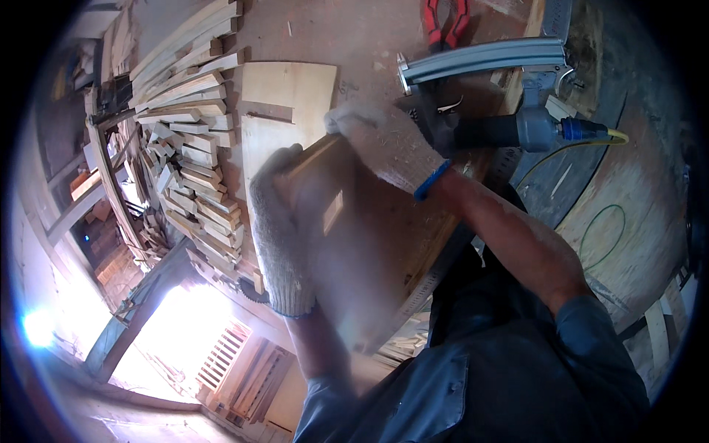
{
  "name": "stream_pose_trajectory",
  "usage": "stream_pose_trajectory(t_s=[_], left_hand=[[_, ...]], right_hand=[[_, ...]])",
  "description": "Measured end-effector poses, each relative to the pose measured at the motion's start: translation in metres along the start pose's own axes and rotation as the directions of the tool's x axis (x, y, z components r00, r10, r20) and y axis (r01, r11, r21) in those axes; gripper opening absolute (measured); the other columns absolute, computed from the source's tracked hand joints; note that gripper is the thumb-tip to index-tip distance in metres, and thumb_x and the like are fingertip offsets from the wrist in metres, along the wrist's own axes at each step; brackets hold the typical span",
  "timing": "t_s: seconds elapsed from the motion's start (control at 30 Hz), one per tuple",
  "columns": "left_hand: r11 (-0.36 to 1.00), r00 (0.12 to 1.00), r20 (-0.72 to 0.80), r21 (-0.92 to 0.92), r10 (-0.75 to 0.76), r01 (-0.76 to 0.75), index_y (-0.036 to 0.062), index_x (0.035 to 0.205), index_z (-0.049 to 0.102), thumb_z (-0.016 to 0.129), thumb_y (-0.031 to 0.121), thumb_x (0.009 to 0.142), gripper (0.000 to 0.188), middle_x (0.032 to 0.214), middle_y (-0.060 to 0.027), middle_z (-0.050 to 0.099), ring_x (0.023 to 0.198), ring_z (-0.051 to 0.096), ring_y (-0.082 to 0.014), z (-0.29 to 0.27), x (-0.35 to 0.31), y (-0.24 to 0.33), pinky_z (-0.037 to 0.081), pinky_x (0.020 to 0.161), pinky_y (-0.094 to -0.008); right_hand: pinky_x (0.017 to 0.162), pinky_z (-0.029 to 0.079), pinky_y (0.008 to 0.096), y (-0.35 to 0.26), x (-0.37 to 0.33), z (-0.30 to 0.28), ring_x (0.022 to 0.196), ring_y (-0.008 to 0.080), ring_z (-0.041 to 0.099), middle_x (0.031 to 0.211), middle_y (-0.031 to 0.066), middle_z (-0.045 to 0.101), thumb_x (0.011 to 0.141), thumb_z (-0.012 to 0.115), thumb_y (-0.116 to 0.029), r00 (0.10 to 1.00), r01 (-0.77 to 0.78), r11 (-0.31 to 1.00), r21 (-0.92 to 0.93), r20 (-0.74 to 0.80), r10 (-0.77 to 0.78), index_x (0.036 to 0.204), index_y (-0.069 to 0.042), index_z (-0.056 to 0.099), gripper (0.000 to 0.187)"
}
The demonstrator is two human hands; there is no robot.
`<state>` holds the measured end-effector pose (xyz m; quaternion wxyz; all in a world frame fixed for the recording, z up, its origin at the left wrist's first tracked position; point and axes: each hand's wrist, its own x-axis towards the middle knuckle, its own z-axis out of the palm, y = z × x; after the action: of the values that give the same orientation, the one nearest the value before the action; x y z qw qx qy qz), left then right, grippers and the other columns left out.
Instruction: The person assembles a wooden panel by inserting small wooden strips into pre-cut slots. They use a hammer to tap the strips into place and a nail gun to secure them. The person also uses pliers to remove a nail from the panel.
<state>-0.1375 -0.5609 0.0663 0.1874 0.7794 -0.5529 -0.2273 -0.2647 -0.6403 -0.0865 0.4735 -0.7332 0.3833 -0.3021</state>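
Both my hands wear off-white knitted gloves. Near the middle of the head view, my left hand [277, 229] wraps the left end of a short wooden piece [314, 157], fingers curled along its side. My right hand [384, 140], in a glove with a blue cuff, grips the other end of that piece from above. Haze or glare blurs the area below it, so its full shape is unclear. Just right of my right hand, a pneumatic nail gun [535, 125] lies on its side with its long metal magazine [487, 59]. Flat plywood pieces [292, 83] lie beyond my hands.
Stacked wooden strips and blocks [196, 159] line the bench's left side. Red-handled pliers [447, 29] lie at the far edge. A yellow air hose [620, 138] runs from the nail gun's blue coupling. A slatted wooden piece [224, 354] stands lower left, by a bright opening.
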Motion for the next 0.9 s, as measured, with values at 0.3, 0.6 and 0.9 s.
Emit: stream_pose_trajectory(t_s=[0.3, 0.6, 0.9], left_hand=[[0.995, 0.998, 0.007, -0.074, -0.061, 0.061, -0.0004, 0.142, 0.051, 0.058, 0.004, 0.101, 0.042, 0.141, -0.0195, 0.064, 0.13, 0.061, -0.0257, 0.002, 0.0, 0.01, 0.048, 0.111, -0.0397], [0.988, 0.988, 0.036, -0.03, -0.15, 0.152, -0.0019, 0.141, 0.053, 0.055, 0.0, 0.099, 0.042, 0.14, -0.0197, 0.064, 0.131, 0.06, -0.0265, -0.014, 0.007, 0.009, 0.045, 0.113, -0.0393], [0.852, 0.969, 0.135, -0.462, -0.206, 0.245, -0.0008, 0.142, 0.053, 0.052, -0.001, 0.098, 0.044, 0.138, -0.0181, 0.064, 0.128, 0.062, -0.0251, -0.046, 0.011, -0.006, 0.05, 0.111, -0.0382]], right_hand=[[0.092, 0.058, 0.0445, -0.01, -0.012, -0.005, 0.106, 0.0365, 0.07, 0.113, 0.0179, 0.071, 0.091, 0.064, -0.007, 0.994, 0.104, 0.979, -0.176, 0.037, -0.099, 0.118, -0.001, 0.069, 0.028], [0.095, 0.057, 0.0406, -0.036, -0.019, -0.095, 0.109, 0.0304, 0.071, 0.122, 0.0162, 0.071, 0.097, 0.067, -0.01, 0.993, -0.107, 0.993, 0.054, -0.034, 0.109, 0.123, -0.002, 0.07, 0.028], [0.109, 0.047, 0.0468, -0.038, -0.042, -0.16, 0.129, 0.0351, 0.059, 0.134, 0.0187, 0.063, 0.091, 0.075, -0.02, 0.968, -0.014, 0.759, -0.651, 0.181, 0.174, 0.143, -0.003, 0.056, 0.057]])
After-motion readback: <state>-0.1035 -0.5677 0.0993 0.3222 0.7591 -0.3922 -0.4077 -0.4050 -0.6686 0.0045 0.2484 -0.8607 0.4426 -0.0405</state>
